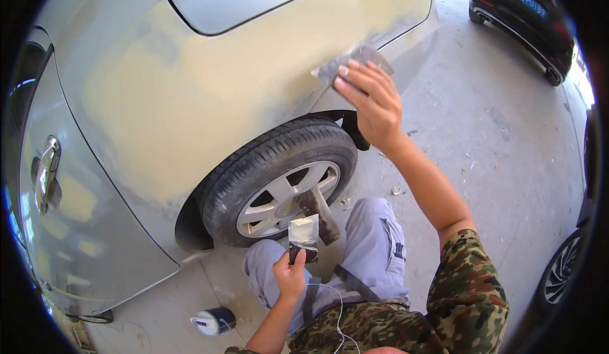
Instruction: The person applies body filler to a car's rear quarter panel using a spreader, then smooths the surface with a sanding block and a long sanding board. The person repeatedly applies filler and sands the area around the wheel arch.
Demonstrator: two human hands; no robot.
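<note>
My right hand (375,103) presses a flat grey metal putty spreader (368,56) against the car's rear body panel (254,68), above and behind the wheel; its fingers lie along the blade. Pale yellow filler (139,113) covers much of the panel, with grey patches at its margins. Low in front of the wheel, my left hand (290,278) grips a second putty spreader (303,230), dark at the held end and smeared with cream putty. Just behind it is a stained brown plate (328,227); what supports it is hidden.
The rear wheel (282,183) stands close before my knees. A small dark can (222,321) with a whitish top sits on the floor at lower left. A black car (520,18) is parked at far right, another car's wheel (561,268) nearer. Small debris dots the concrete floor (488,144).
</note>
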